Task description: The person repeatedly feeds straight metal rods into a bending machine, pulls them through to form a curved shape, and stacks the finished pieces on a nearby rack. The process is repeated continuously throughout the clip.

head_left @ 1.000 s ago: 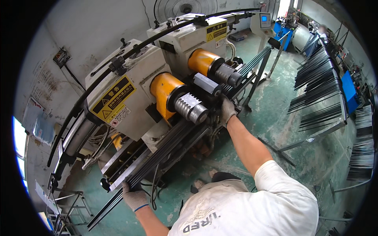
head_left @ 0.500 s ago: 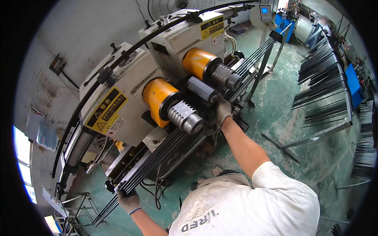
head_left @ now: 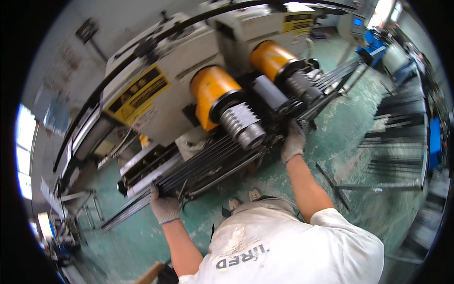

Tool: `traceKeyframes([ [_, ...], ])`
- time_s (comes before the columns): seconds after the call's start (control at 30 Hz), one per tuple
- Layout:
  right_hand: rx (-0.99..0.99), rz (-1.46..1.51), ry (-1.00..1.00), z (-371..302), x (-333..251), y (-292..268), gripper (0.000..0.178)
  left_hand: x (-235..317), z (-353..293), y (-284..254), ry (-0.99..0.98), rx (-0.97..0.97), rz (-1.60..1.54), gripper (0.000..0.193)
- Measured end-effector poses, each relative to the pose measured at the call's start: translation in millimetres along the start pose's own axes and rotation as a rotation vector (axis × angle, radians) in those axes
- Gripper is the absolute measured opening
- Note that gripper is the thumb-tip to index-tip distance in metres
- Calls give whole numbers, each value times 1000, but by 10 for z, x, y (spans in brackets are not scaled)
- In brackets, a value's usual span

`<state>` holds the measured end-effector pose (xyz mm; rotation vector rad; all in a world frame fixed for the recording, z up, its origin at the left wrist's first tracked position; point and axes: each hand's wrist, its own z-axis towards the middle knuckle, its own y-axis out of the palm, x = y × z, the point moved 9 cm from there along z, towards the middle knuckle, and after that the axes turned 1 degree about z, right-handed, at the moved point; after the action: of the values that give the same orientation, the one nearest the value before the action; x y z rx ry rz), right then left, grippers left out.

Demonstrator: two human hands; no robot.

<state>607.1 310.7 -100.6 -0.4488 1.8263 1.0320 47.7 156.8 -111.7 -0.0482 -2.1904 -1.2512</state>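
Observation:
My left hand (head_left: 164,208), in a grey knit glove, is closed at the near edge of a bundle of long dark metal rods (head_left: 208,161), close to its left end. The rods run slantwise along the front of a large grey machine (head_left: 177,59). My right hand (head_left: 294,143), gloved too, reaches to the front of the machine, just below a grey bar-shaped block (head_left: 270,93); its fingertips are blurred and partly hidden among dark parts. Between my hands, a ridged metal shaft (head_left: 242,125) sticks out of an orange cylinder (head_left: 212,90). Beyond it is a second orange cylinder (head_left: 273,57).
A rack at the right holds many dark rods (head_left: 397,128), with a metal frame bar (head_left: 388,186) at its near end. A control box with a blue screen (head_left: 358,22) stands at the far right. Metal stands (head_left: 87,208) are at the left, on the green floor (head_left: 127,251).
My view has shifted, blurring the picture, and the machine sits further right in it. My left hand has moved up and right in the picture; my right hand appears lower on the machine's front.

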Motion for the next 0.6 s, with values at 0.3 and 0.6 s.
traceKeyframes([
  [0.3, 102, -239, 131, -5, 584, -1069, 57, 717, 44, -429, 210, 137, 41, 31],
  [0.6, -174, -459, 297, -75, 1268, -1233, 53, 239, -178, -81, 98, 44, 64, 34],
])
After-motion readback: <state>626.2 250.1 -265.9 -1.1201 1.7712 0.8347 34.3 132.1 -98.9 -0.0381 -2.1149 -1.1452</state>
